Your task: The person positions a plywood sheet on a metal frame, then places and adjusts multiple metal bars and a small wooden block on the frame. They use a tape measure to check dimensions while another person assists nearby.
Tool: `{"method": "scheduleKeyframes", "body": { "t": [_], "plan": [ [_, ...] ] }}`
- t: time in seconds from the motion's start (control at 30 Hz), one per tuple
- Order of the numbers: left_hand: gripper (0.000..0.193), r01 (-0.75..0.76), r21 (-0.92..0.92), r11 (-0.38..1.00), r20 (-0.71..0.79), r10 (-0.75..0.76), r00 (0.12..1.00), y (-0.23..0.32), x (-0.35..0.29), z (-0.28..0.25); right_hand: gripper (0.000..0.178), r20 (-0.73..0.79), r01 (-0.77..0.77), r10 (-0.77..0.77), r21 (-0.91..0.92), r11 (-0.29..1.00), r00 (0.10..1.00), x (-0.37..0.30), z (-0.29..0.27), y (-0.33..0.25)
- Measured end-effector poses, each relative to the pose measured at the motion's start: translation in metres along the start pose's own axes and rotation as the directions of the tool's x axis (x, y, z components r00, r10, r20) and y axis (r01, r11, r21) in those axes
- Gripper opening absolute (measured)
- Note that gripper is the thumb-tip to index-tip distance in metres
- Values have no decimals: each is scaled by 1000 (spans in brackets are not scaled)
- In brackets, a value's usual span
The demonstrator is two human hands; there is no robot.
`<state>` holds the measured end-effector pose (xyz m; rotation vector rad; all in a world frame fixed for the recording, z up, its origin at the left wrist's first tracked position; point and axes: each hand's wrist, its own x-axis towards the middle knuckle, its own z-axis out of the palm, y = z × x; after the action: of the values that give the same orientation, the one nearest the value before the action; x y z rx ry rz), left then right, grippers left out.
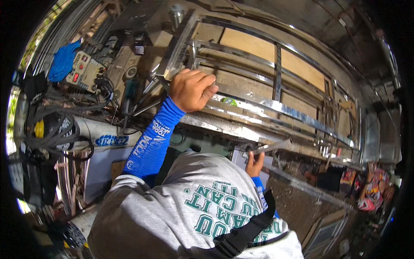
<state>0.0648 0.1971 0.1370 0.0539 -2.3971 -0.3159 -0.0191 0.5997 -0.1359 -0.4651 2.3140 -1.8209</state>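
My left hand (pixel 192 91) is closed in a fist above the near left corner of a shiny metal tube frame (pixel 278 73). Whatever the fist may hold is hidden. Lower and to the right, my right hand (pixel 255 163) grips the end of a short grey metal piece (pixel 276 147) between thumb and fingers, beside the near edge of the workbench (pixel 233 129). A small green round thing (pixel 229 101) lies inside the frame, to the right of my left hand.
At the left stand a welding machine (pixel 83 71) with a blue cloth (pixel 64 61) and a gas cylinder (pixel 101 131) draped in cables. An angle grinder (pixel 128 93) lies near my left forearm. A metal cup (pixel 176 16) stands at the back. Colourful cloth (pixel 374 190) lies at far right.
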Motion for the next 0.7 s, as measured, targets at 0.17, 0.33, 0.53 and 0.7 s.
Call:
{"method": "scheduleKeyframes", "body": {
  "t": [0.17, 0.33, 0.53, 0.7],
  "plan": [
    [24, -67, -51, 996, -133, 60, 989, -9, -6, 4, 30, 176, 277, -235, -275, 921, 956, 4, 47, -18],
    [21, -119, 94, 988, -124, 130, 984, -12, -3, 16, 28, 363, 301, -71, -630, 716, 929, -12, 39, -17],
    [44, -55, 134, 989, 112, 40, 993, 4, 4, -5, 31, 30, -31, 82, -761, 648, 996, -30, -9, 2],
    [45, -21, 114, 993, 198, -2, 980, -1, 20, -4, 19, -466, -329, 43, -555, 764, 884, -35, -39, 43]
  ]
}}
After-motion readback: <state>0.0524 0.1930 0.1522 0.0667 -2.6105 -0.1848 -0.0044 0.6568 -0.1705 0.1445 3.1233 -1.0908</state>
